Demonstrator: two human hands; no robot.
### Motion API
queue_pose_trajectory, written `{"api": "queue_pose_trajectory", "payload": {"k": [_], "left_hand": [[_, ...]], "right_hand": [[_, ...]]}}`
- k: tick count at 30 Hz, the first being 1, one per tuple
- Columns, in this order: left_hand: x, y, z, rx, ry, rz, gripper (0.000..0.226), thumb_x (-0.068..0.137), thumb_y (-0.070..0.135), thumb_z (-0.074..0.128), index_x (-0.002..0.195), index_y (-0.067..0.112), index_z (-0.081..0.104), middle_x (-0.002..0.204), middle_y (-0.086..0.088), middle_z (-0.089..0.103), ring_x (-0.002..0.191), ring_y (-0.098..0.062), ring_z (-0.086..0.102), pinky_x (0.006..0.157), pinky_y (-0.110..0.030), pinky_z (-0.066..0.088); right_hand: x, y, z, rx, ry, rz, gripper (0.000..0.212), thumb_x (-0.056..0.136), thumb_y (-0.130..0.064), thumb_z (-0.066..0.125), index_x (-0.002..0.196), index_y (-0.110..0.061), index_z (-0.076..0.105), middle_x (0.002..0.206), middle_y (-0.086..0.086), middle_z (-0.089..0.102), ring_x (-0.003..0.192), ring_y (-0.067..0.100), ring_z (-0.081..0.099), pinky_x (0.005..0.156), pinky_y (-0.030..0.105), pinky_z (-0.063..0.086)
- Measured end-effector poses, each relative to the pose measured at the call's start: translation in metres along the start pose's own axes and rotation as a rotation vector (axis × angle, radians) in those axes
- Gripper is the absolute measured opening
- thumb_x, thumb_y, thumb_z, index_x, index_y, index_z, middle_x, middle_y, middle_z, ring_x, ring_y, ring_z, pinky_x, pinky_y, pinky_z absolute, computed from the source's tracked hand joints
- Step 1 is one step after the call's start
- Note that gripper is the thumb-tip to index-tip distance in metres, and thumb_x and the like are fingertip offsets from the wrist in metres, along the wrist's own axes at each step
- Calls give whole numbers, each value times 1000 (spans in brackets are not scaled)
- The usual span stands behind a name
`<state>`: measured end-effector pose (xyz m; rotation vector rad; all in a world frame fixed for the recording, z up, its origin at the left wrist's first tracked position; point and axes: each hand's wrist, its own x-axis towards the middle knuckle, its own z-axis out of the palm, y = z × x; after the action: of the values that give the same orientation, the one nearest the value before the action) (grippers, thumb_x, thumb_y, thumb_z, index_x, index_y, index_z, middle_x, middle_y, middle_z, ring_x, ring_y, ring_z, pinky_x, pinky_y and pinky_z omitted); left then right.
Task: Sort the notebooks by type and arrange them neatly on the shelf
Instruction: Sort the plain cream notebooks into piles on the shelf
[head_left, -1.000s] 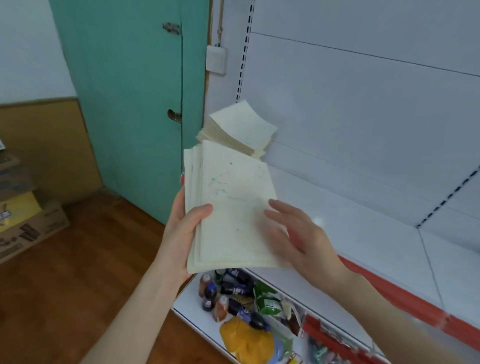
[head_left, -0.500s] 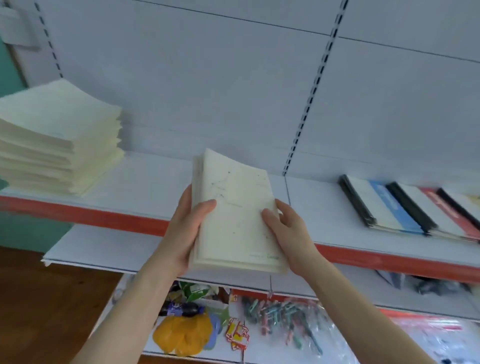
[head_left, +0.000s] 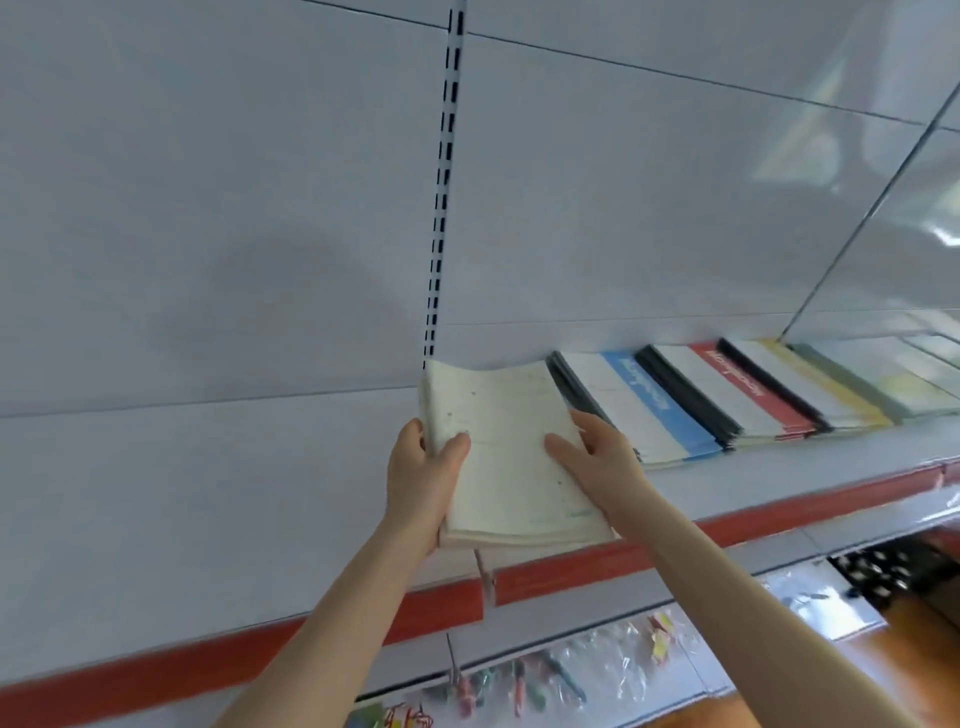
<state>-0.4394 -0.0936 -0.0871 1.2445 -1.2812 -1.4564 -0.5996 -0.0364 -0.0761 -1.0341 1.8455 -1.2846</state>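
Head view: left hand (head_left: 415, 483) and right hand (head_left: 597, 462) clasp the cream notebook stack (head_left: 509, 457); striped notebooks (head_left: 649, 415) at two o'clock.

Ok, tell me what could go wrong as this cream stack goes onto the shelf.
1. The cream notebook stack looks like loose thin copies, held only at its sides by the left hand and right hand; the lower copies could slide out.
2. The right hand is close to the blue-striped notebooks, so setting the stack down here may nudge or overlap that pile.
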Motion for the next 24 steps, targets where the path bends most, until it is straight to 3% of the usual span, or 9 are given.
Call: {"api": "queue_pose_trajectory", "payload": {"k": [3, 7, 10, 14, 19, 20, 21, 22, 24], "left_hand": [[21, -4, 22, 18, 21, -7, 15, 83, 12, 61, 90, 1, 55, 79, -6, 59, 67, -17, 55, 56, -28, 41], [48, -10, 45, 77, 87, 32, 39, 65, 29, 59, 80, -7, 52, 76, -21, 58, 62, -20, 49, 56, -29, 36], [66, -16, 62, 190, 115, 32, 18, 75, 19, 61, 73, 4, 51, 75, -14, 56, 69, -28, 52, 59, -29, 36], [74, -30, 76, 498, 127, 98, 16, 83, 3, 53, 99, 1, 50, 99, -15, 55, 95, -31, 53, 73, -28, 33], [73, -29, 74, 761, 58, 135, 37, 91, 7, 45, 128, -2, 41, 137, -16, 39, 127, -27, 37, 97, -24, 27], [71, -28, 70, 819, 51, 150, 40, 94, 12, 45, 131, 0, 39, 145, -15, 31, 135, -25, 29, 103, -24, 23], [69, -28, 65, 861, 56, 189, 43, 96, 17, 44, 135, 3, 37, 151, -13, 23, 140, -22, 20, 107, -24, 18], [66, -26, 59, 897, 68, 238, 46, 97, 23, 43, 139, 6, 35, 154, -11, 17, 143, -20, 13, 110, -23, 14], [58, -22, 46, 961, 74, 311, 53, 97, 31, 40, 144, 11, 28, 156, -6, 12, 144, -17, 6, 112, -22, 9]], "right_hand": [[26, 8, -10, -80, 13, 48, 27, 90, -18, 57, 117, -20, 55, 94, -2, 66, 79, 14, 65, 62, 24, 54], [65, 10, -19, -199, 21, 43, 26, 89, -21, 57, 115, -22, 54, 95, -6, 61, 91, 18, 61, 80, 34, 52], [92, 10, -25, -221, -39, 13, 18, 90, -17, 56, 104, -26, 51, 95, -5, 60, 90, 19, 60, 82, 36, 52], [117, 25, -25, -380, -99, 34, 16, 88, -8, 54, 103, -8, 59, 100, 9, 65, 93, 27, 61, 86, 43, 51], [134, 32, -25, -671, -180, 13, 13, 90, -13, 51, 80, -14, 43, 73, -3, 43, 78, 21, 44, 56, 21, 30], [136, 27, -26, -728, -224, -30, 3, 92, -15, 50, 93, -13, 49, 85, -2, 51, 89, 23, 48, 62, 20, 34], [140, 23, -25, -791, -248, -96, 21, 94, -18, 48, 113, -10, 51, 108, 4, 56, 106, 25, 48, 77, 23, 38], [141, 16, -24, -856, -259, -170, 38, 95, -21, 47, 131, -8, 44, 131, 8, 49, 123, 25, 42, 94, 26, 35], [142, 0, -17, -878, -261, -306, 50, 97, -26, 45, 142, -10, 32, 150, 5, 31, 138, 21, 26, 110, 26, 20]]}}
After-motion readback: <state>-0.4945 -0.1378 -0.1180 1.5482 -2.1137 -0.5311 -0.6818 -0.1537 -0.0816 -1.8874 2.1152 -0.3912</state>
